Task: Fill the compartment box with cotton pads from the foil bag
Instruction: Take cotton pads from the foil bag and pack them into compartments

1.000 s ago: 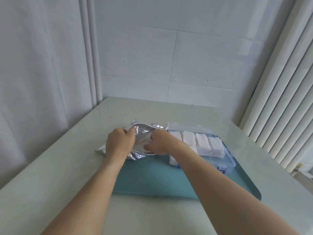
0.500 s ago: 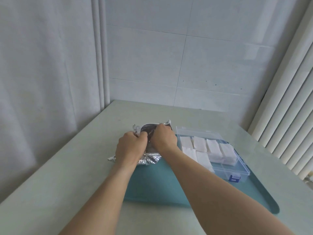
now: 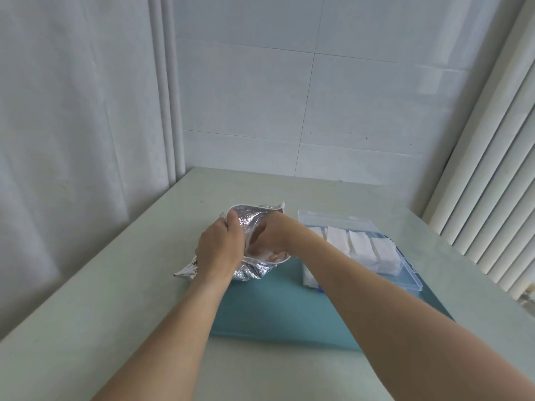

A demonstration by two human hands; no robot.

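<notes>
The foil bag (image 3: 249,241), lying on the tabletop (image 3: 115,285) beside the compartment box (image 3: 405,267), is held open by the left hand (image 3: 218,250) while the right hand (image 3: 272,237), grip hidden inside, is judged to be fetching pads for lifting across.

A pale green table (image 3: 333,195) is sitting in a corner of white tiled wall (image 3: 289,96), white curtain (image 3: 72,111) hanging left, vertical blinds (image 3: 492,169) right

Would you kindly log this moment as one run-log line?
left hand: holds crinkled silver foil bag open | right hand: reaching inside | clear plastic compartment box: partly filled
</notes>
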